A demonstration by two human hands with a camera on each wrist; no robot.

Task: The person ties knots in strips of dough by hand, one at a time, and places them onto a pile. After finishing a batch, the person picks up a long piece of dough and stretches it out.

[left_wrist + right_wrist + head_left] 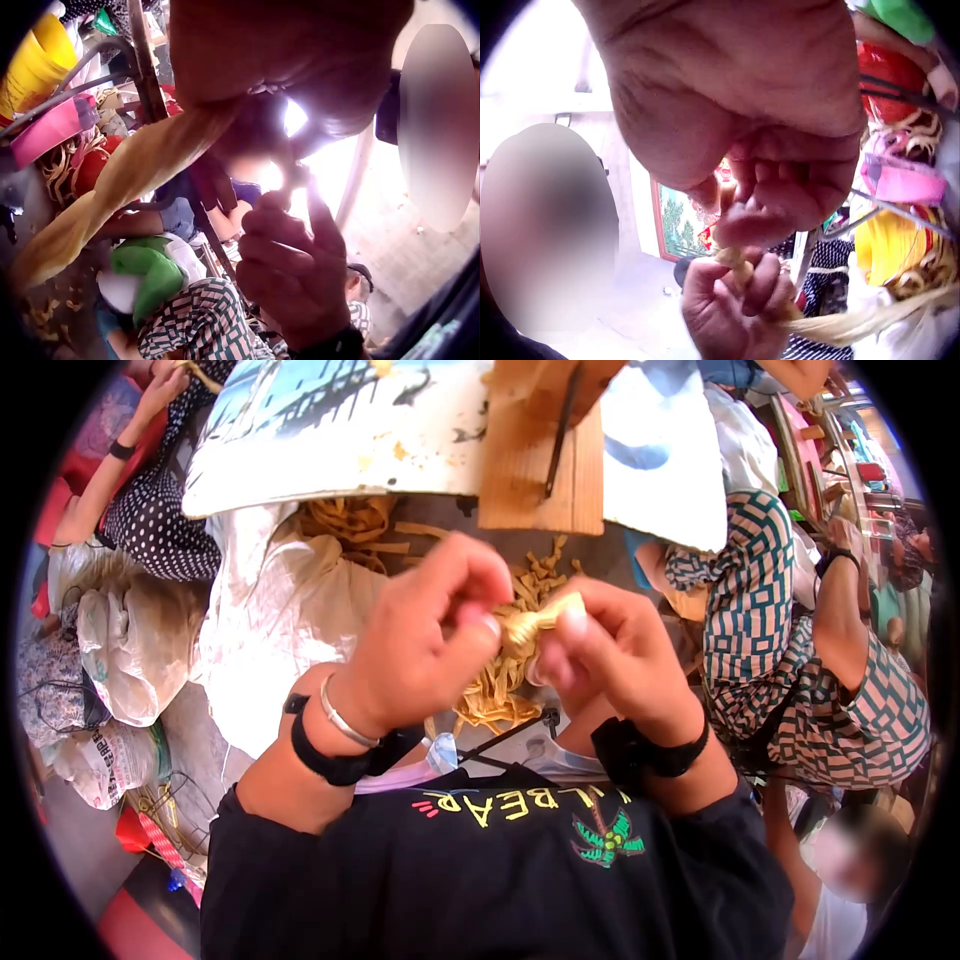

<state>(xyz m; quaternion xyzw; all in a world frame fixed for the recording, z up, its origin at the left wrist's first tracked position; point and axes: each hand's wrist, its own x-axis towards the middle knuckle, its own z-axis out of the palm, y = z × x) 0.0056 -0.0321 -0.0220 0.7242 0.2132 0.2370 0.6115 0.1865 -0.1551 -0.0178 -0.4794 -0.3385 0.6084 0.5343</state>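
Between my two hands, in the head view, is a yellowish pliable strip (pixel 522 628) with a knot-like bunch in its middle. My left hand (pixel 430 635) grips one side with curled fingers and thumb. Thumb and forefinger of my right hand (pixel 630 650) pinch its flat end. In the left wrist view a long twisted length of the strip (pixel 127 172) trails from the left hand down to the lower left. The right wrist view shows the knotted part of the strip (pixel 739 266) at the left hand's fingertips.
Below the hands lies a heap of similar yellow strips (pixel 500 695). Ahead stands a white table (pixel 330 450) with a wooden block fixture (pixel 540 470) at its edge. White sacks (pixel 270 630) are at the left. Other people sit close on both sides, one in patterned trousers (pixel 750 600).
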